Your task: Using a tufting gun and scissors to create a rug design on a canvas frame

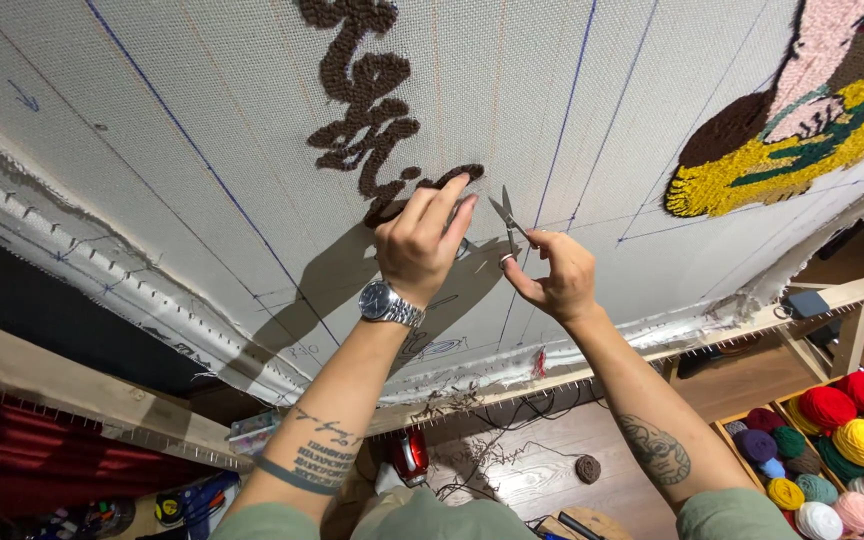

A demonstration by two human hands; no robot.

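Brown tufted lettering (364, 100) runs down the stretched cloth (202, 150); a yellow, pink and green motif (802, 120) is partly filled, and most gridded backing is bare. Left hand (420, 240) pinches the lowest brown tuft between fingertips. Right hand (552, 275) holds small scissors (505, 215), blades parted, just beside it. Yarn balls, red, yellow, purple and pink, sit in a wooden crate (832, 450) lower right.

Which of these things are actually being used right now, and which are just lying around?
In use: left hand touching brown tufted yarn on stretched cloth; right hand holding small scissors.

Lying about: yarn balls in a crate, red tool on the floor, the yellow tufted patch.
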